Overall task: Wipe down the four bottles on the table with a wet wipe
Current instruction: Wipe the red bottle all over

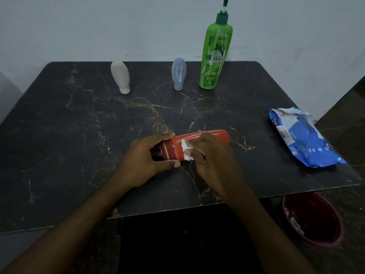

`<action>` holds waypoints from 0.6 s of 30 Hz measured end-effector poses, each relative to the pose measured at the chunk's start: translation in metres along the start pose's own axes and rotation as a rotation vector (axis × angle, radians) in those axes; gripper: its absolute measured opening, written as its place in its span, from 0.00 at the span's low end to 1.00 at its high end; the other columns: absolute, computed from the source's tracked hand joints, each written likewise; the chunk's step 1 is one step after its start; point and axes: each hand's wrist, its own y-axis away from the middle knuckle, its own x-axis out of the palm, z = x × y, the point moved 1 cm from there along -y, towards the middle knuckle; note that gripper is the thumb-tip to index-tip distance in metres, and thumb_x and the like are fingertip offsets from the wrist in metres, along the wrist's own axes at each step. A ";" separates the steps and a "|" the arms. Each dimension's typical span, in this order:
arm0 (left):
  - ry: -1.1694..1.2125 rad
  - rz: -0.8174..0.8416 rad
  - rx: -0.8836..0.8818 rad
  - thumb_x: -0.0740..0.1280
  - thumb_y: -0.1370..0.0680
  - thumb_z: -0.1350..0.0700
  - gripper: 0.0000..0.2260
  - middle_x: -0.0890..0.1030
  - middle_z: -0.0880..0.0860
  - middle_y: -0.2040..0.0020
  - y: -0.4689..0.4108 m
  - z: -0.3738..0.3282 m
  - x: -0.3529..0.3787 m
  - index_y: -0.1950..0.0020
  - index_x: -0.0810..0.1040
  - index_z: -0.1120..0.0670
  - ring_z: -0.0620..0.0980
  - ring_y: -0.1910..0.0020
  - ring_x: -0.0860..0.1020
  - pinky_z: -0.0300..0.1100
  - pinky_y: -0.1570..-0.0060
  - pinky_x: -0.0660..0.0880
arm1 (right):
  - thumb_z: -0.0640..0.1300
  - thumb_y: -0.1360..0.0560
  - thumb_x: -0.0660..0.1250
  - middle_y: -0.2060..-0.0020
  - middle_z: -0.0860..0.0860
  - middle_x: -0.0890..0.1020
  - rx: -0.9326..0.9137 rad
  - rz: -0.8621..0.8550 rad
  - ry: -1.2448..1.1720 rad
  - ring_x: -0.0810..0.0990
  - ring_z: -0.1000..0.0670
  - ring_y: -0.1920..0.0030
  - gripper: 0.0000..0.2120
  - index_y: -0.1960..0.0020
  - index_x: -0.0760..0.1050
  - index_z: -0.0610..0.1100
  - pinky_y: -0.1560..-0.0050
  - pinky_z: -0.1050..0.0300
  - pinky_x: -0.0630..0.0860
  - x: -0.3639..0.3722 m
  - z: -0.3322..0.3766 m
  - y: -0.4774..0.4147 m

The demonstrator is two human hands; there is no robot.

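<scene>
Left hand (146, 161) is gripping the cap end of the red bottle (199, 142) lying on the table (79, 125); right hand (211, 155) is pinching a wet wipe (185, 148) against it.

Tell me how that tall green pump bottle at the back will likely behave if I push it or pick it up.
The green pump bottle is tall on a small base with its pump raised, so a push near the top would probably tip it. Its glossy sides catch streaks of light, so it may be slippery when wet.
</scene>
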 end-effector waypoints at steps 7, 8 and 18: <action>0.047 0.018 0.020 0.82 0.35 0.51 0.33 0.84 0.45 0.41 0.001 -0.004 0.000 0.31 0.79 0.54 0.39 0.45 0.83 0.33 0.44 0.78 | 0.42 0.21 0.66 0.51 0.50 0.77 -0.080 -0.022 -0.108 0.77 0.53 0.56 0.10 0.41 0.80 0.44 0.55 0.60 0.75 0.004 0.024 -0.016; 0.057 0.016 0.016 0.82 0.36 0.50 0.34 0.84 0.45 0.41 0.001 -0.004 0.000 0.31 0.79 0.54 0.39 0.45 0.83 0.32 0.44 0.78 | 0.42 0.21 0.65 0.52 0.50 0.77 -0.098 -0.011 -0.097 0.77 0.53 0.57 0.10 0.43 0.81 0.43 0.56 0.60 0.75 0.003 0.024 -0.016; 0.053 0.023 -0.010 0.83 0.36 0.50 0.35 0.79 0.43 0.33 0.000 0.001 0.000 0.29 0.78 0.48 0.38 0.39 0.80 0.35 0.41 0.79 | 0.41 0.21 0.66 0.51 0.48 0.80 -0.111 0.033 -0.032 0.77 0.52 0.57 0.11 0.40 0.81 0.43 0.55 0.56 0.78 -0.003 0.009 0.000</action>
